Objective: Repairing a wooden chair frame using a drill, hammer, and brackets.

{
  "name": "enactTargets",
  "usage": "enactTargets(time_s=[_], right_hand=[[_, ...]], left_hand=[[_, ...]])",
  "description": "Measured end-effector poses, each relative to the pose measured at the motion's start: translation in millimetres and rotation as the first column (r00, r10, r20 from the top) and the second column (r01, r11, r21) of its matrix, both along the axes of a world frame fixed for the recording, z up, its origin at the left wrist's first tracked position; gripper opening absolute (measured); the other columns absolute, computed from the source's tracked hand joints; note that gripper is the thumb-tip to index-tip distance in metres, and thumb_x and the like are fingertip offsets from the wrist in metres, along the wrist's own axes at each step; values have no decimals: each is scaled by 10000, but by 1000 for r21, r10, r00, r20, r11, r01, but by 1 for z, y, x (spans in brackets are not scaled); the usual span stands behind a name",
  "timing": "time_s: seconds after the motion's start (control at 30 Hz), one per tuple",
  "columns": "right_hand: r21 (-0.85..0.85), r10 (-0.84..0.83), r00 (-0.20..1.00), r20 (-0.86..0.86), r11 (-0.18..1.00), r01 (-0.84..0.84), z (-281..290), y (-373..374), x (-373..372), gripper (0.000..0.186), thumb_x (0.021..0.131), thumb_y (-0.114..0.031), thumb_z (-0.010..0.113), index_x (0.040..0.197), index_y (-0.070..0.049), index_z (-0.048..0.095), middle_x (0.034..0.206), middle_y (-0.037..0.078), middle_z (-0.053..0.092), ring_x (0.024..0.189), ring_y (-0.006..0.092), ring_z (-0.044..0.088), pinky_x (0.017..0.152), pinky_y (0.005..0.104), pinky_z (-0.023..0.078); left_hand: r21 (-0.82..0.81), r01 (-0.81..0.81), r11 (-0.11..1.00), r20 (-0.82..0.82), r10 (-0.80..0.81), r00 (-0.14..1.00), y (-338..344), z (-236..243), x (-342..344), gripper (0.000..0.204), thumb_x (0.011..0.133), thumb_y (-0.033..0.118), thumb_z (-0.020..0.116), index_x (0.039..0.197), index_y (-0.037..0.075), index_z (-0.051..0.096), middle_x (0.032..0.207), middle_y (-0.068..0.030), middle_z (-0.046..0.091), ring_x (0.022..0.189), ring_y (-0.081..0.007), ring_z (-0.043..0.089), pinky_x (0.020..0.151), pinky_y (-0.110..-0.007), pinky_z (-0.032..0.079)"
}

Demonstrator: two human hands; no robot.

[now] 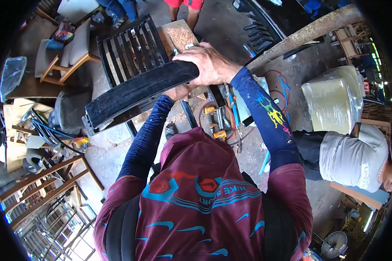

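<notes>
A long black board (130, 89) lies across the front of a black slatted frame (133, 52). My right hand (208, 65) grips the board's right end from above, fingers bent over it. My left hand (178, 91) is under the same end, closed round its lower edge and partly hidden by the board. Just beyond my hands is a wooden surface (165, 32) with a heap of sawdust (180, 39) and a small object too tiny to make out. Black metal bars (187, 115) show below the board.
Yellow drills (220, 135), cables and tools lie on the floor. Upholstered chairs (76, 56) and stacked frames stand left. A pole (313, 28), a wrapped block (331, 100) and a bent-over person (353, 161) are at right. Another person's legs (183, 13) are ahead.
</notes>
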State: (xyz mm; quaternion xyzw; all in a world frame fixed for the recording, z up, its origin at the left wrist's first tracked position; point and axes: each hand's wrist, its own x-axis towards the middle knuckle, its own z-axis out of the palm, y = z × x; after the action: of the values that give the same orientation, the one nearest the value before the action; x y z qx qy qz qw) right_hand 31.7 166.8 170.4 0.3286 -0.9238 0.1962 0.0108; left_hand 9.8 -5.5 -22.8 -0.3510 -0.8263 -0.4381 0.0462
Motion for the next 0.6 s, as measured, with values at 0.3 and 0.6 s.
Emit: enactTargets(time_s=[0.3,0.6], right_hand=[[-6,3,999,-53,1000,-3,-5,1,1,805,626,-279,884,1351,-105,582,1222,107,649,1207,270,595,1070,445,382],[-24,-82,996,27,996,83,12,28,9,899,640,-111,877,1455,-90,500,1450,132,530,1378,318,463,1169,429,368]], left_hand=[[76,-41,996,-4,41,999,-1,5,8,615,790,458,842,1235,70,669,1147,-108,713,1073,-280,663,928,-398,521],[-381,119,917,-618,-348,704,-9,28,-6,415,950,411,675,1344,284,646,1209,-68,697,1111,-256,649,980,-396,490]])
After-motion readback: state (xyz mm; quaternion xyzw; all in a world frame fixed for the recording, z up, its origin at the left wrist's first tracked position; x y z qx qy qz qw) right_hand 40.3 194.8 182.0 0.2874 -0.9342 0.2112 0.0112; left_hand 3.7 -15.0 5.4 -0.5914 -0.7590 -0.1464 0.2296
